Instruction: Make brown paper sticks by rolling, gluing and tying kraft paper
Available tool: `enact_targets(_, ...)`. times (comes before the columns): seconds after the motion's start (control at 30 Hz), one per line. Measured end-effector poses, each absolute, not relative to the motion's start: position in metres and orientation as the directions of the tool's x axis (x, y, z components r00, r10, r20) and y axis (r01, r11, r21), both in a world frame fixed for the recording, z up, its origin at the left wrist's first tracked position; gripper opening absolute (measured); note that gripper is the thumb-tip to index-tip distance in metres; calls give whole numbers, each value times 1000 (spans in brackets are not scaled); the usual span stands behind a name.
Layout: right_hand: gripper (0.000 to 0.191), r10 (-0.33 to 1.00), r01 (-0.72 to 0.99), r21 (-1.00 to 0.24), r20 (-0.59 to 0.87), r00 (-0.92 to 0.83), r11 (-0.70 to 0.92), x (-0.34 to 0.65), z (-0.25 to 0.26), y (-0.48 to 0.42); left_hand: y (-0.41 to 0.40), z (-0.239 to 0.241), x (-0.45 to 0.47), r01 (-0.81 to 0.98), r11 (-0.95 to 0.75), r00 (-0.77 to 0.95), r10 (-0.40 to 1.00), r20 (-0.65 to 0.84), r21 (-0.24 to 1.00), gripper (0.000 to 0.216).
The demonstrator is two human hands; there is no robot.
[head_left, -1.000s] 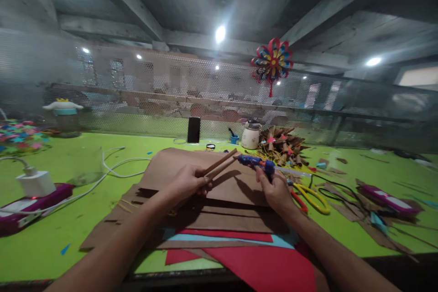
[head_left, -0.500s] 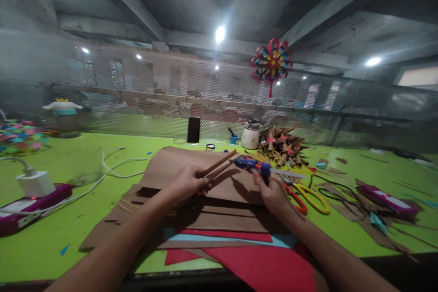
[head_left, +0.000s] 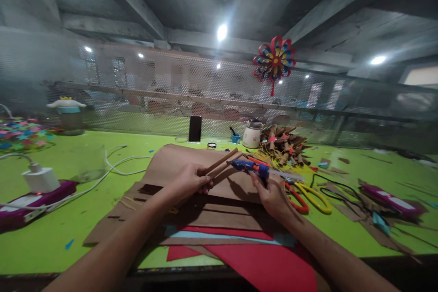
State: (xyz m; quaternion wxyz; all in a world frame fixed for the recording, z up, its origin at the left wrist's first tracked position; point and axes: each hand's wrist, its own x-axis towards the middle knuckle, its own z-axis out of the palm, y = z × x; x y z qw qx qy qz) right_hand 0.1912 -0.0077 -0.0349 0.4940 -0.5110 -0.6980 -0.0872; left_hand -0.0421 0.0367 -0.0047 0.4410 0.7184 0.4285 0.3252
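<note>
My left hand (head_left: 190, 182) is closed on two thin brown rolled-paper sticks (head_left: 221, 164), which point up and to the right. My right hand (head_left: 272, 194) grips a blue glue gun (head_left: 251, 167) with a clear glue rod out its back. The gun's nozzle points left and nearly meets the lower stick. Both hands hover over brown paper sheets (head_left: 171, 164) lying on the green table (head_left: 51, 237). Red paper (head_left: 270, 267) and a strip of light blue paper lie under the brown sheets near me.
Scissors with yellow and red handles (head_left: 310, 196) lie just right of my right hand. Behind them are a pile of brown paper cones (head_left: 282, 143), a white jar (head_left: 252, 135) and a black phone (head_left: 195, 128). A white charger (head_left: 40, 179) sits on a purple power strip at left. A paper pinwheel (head_left: 273, 59) hangs above.
My right hand has carried the glue gun to the left, its nozzle now closer to the sticks. My left hand and the sticks have barely moved.
</note>
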Motion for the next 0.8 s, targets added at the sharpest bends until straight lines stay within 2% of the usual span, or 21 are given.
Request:
enact_targets(0.13, 40, 626, 803, -418, 776, 72, 425, 191, -34, -8, 36, -6, -42, 316, -255, 436, 895, 98, 914, 23)
enact_targets(0.33, 34, 685, 789, -393, 727, -47, 472, 186, -37, -13, 33, -4, -39, 290, -216, 442, 895, 70, 933, 24)
enact_targets(0.53, 37, 633, 808, -379, 774, 10, 450, 190, -39, -11, 30, -3, -37, 241, -128, 435, 900, 11, 962, 23)
enact_targets(0.7, 38, 699, 810, -357, 709, -88, 464, 185, -41, -15, 27, -2, -39, 215, -116, 477, 879, 0, 970, 20)
enact_targets(0.8, 38, 699, 799, -388, 713, -55, 459, 185, -41, -15, 26, -2, -38, 184, -93, 476, 880, -6, 979, 22)
